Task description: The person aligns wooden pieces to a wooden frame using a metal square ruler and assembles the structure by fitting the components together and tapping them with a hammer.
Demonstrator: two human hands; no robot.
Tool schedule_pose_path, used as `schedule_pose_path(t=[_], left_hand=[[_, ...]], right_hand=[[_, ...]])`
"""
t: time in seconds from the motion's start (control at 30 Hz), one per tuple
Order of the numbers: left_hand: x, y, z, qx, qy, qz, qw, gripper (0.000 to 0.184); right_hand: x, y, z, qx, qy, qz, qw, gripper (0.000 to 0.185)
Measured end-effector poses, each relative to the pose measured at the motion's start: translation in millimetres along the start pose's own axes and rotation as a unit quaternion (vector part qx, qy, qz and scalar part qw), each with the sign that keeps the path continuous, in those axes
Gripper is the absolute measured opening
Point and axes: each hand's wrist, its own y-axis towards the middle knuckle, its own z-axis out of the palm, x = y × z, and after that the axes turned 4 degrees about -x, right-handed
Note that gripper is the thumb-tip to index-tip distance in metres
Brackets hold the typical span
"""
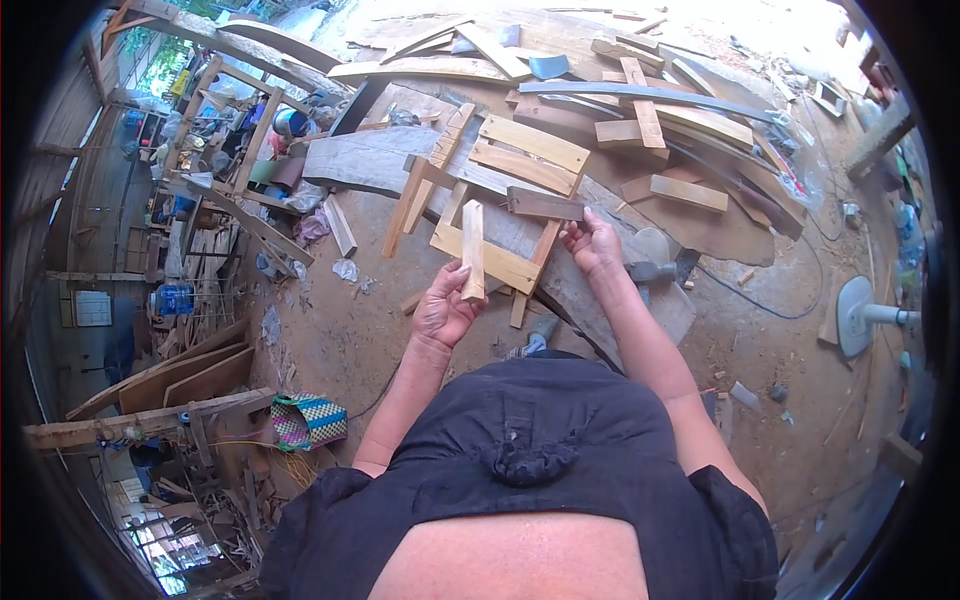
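Note:
My left hand (447, 306) is closed around the lower end of a short pale wooden block (472, 240), which stands nearly upright in view. My right hand (593, 243) has curled fingers and grips the right end of a dark wooden strip (543, 204). Under and between both hands lies a slatted wooden frame (528, 143) of light boards, with a lower crosspiece (510, 268) and a reddish-brown leg (545, 252). Left of the frame, a narrow wooden piece (404, 205) lies at a slant. A hammer-like metal head (652, 271) shows beside my right forearm.
Stacked planks and offcuts (690, 192) fill the far right. A broad grey plank (375, 165) lies beyond the frame. A fan-like stand (858, 312) stands at right, near a dark cable (770, 312). A woven checkered basket (310, 420) sits at left, below leaning boards (205, 380).

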Motion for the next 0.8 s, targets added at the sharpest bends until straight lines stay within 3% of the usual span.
schedule_pose_path(t=[0.3,0.5,0.8], left_hand=[[-6,-7,28,0.142,0.097,-0.009,0.985,0.069],[-10,-5,34,0.173,0.164,-0.006,0.971,0.074],[-14,-10,37,0.184,0.161,-0.020,0.970,0.072]], right_hand=[[0,-6,3,0.005,-0.015,-0.016,1.000,0.014],[-1,-12,7,0.000,-0.034,-0.026,0.999,0.011],[-6,-7,3,0.021,-0.060,-0.050,0.997,0.014]])
